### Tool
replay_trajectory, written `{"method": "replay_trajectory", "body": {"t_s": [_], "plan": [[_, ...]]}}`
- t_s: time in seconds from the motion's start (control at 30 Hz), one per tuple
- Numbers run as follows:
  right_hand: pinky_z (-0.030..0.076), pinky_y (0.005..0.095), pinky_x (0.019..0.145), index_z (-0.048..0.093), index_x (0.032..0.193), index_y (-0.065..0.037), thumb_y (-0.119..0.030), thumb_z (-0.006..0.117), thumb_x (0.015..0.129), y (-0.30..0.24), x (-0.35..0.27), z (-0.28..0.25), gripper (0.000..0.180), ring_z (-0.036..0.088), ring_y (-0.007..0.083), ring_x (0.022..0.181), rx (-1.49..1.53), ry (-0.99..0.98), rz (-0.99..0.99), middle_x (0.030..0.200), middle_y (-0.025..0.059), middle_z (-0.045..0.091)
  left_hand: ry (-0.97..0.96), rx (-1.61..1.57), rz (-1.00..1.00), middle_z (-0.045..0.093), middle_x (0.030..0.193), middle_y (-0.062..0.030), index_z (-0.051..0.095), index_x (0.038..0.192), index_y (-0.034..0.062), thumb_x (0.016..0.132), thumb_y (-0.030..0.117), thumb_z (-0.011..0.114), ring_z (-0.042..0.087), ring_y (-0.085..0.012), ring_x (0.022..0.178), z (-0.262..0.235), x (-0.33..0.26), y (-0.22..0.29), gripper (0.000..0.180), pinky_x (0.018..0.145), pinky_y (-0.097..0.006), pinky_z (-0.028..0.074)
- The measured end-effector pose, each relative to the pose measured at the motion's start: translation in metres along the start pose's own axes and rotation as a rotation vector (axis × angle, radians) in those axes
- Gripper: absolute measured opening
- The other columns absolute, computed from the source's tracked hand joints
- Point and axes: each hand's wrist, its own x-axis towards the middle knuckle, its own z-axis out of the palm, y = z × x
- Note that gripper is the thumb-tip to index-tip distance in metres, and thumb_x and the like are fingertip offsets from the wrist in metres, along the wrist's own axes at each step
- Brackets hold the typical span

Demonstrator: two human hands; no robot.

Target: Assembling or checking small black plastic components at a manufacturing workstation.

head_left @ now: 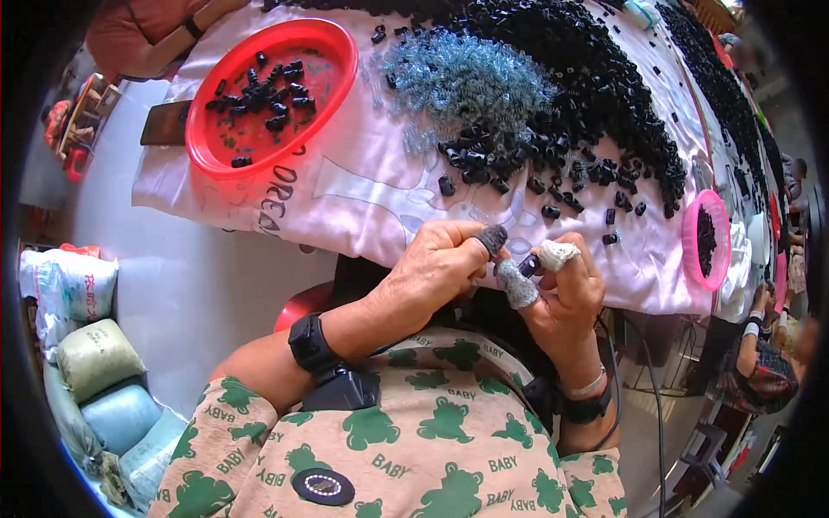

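Note:
My left hand [439, 263] is closed, its thumb wearing a dark cover; anything pinched in its fingertips is too small to make out. Beside it, over the near edge of the cloth, my right hand [566, 298] grips a small black cylindrical part [528, 266] between a grey-wrapped thumb and a white-wrapped finger. The two hands are nearly touching. Beyond them lie loose black parts [484, 155] and a heap of clear bluish coils [466, 73] that look like small springs. A large mound of similar black parts [596, 95] spreads behind and to the right.
A red basin [197, 142] with some black parts stands at the left on the pale pink cloth [345, 220]. On the right sits a pink basket [724, 255] of dark pieces. Stuffed sacks [99, 358] line the floor at left. Other people [142, 39] are seated around the table.

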Motion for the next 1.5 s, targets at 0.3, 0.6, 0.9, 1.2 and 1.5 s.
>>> {"method": "replay_trajectory", "body": {"t_s": [0.3, 0.6, 0.9, 1.2, 1.5], "plan": [[0.045, 0.0280, 0.057, 0.068, 0.101, -0.002, -0.006, 0.079, 0.065, 0.000, 0.000, -0.004, 0.038, 0.054, 0.0183, 0.069, 0.156, 0.000, -0.100, 0.081, 0.0052, 0.054, -0.322, -0.218, -0.001, 0.059, 0.081, 0.0035, 0.065, 0.105, 0.0009, 0.095, 0.023, 0.058, 0.042, -0.0006, 0.059, -0.005, -0.002, 0.001, 0.025, 0.050, -0.016, 0.032], [0.047, 0.0319, 0.062, 0.068, 0.101, -0.002, -0.013, 0.082, 0.063, 0.003, 0.003, -0.006, 0.042, 0.056, 0.0222, 0.074, 0.058, 0.011, -0.188, 0.084, 0.0072, 0.056, -0.326, -0.372, -0.077, 0.060, 0.082, 0.0038, 0.064, 0.098, 0.0037, 0.089, 0.017, 0.067, 0.044, -0.0003, 0.059, -0.007, 0.003, -0.005, 0.016, 0.051, -0.016, 0.035], [0.051, 0.0334, 0.061, 0.063, 0.100, -0.003, -0.011, 0.084, 0.062, 0.003, -0.001, -0.001, 0.044, 0.061, 0.0233, 0.072, 0.056, -0.007, -0.125, 0.084, 0.0086, 0.057, -0.140, 0.027, 0.044, 0.053, 0.072, 0.0062, 0.063, 0.091, 0.0060, 0.090, 0.026, 0.067, 0.041, -0.0009, 0.056, -0.001, 0.000, 0.004, 0.021, 0.049, -0.017, 0.029], [0.049, 0.0273, 0.054, 0.061, 0.098, -0.002, -0.011, 0.082, 0.068, 0.000, -0.004, -0.003, 0.038, 0.058, 0.0156, 0.058, -0.020, 0.078, -0.048, 0.080, 0.0064, 0.054, -0.132, -0.335, -0.004, 0.052, 0.074, 0.0013, 0.063, 0.097, -0.0027, 0.096, 0.032, 0.056, 0.040, -0.0029, 0.053, -0.009, -0.001, 0.000, 0.035, 0.046, -0.016, 0.030], [0.052, 0.0294, 0.058, 0.063, 0.110, -0.003, 0.000, 0.078, 0.068, 0.004, -0.006, -0.001, 0.044, 0.062, 0.0186, 0.069, 0.035, -0.014, -0.094, 0.085, 0.0083, 0.058, -0.212, -0.132, 0.008, 0.048, 0.067, 0.0058, 0.063, 0.098, 0.0028, 0.087, 0.013, 0.059, 0.038, -0.0014, 0.053, -0.004, -0.001, -0.001, 0.016, 0.046, -0.018, 0.027]]}}
